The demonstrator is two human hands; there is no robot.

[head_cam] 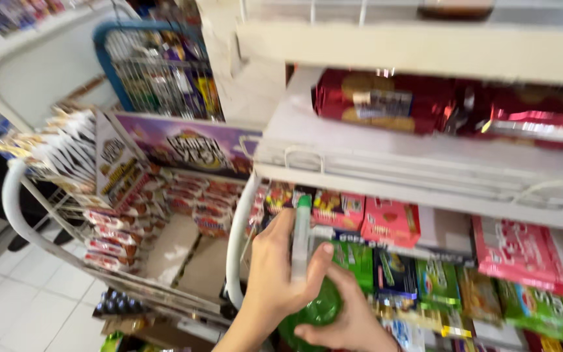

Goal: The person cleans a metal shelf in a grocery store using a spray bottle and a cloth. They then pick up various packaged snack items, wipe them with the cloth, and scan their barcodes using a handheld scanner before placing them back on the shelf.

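1. Right now both hands meet low in the middle of the view, in front of the snack shelves.
2. One hand (281, 274) comes up from the lower left and looks like the left one. Its fingers (317, 261) are curled shut around a thin clear tube with a green cap (302, 238).
3. The tube stands almost straight up. Its long side runs up and down, and the green cap is at the top, above the fingers.
4. The other hand (350, 319) sits lower and to the right and looks like the right one. Its fingers are bent around a round green thing (319, 311). It is blurry, so I cannot tell what it is.
5. The round green thing is just under the tube and looks like it touches the tube's bottom end. The left hand is nearer the tube, and the right hand is nearer the green thing.
6. Behind the hands, pink-red boxes (391, 221) stand in a row on a white shelf (425, 163).
7. Below them are green packets (438, 283) and a dark blue packet (392, 274).
8. On the shelf above lie shiny red packs with biscuit pictures (386, 104).
9. To the left is a white wire rack (34, 228) with small red and white packs (109, 241).
10. A purple sign with a round badge (190, 146) stands at the back of that rack.
11. White floor tiles (21, 300) show at the lower left.
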